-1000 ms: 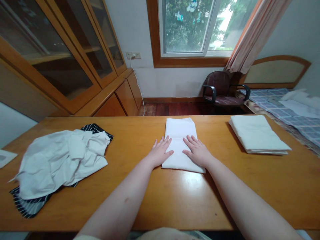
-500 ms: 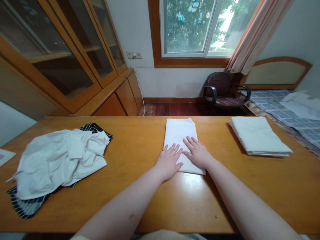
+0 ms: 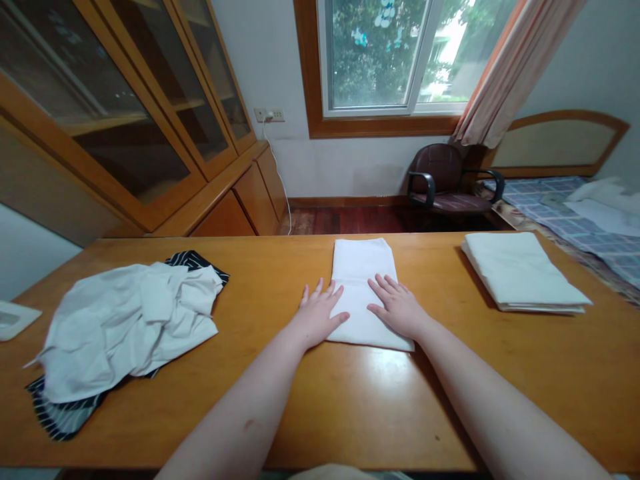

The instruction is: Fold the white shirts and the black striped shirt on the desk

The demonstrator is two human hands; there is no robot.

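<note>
A folded white cloth [image 3: 364,273] lies in the middle of the wooden table [image 3: 320,400], long side running away from me. My left hand [image 3: 316,315] rests flat at its near left edge, fingers spread, thumb on the cloth. My right hand [image 3: 397,308] lies flat on the cloth's near right part, fingers stretched out. Neither hand grips anything.
A crumpled heap of white cloth [image 3: 125,320] over a dark striped garment [image 3: 60,417] sits at the left. A stack of folded white cloths [image 3: 523,277] lies at the right. Behind the table are wooden cabinets [image 3: 150,133], an armchair [image 3: 445,180] and a bed [image 3: 575,213].
My left hand slid right onto the cloth's near part, then back left to its edge. The right hand has barely moved.
</note>
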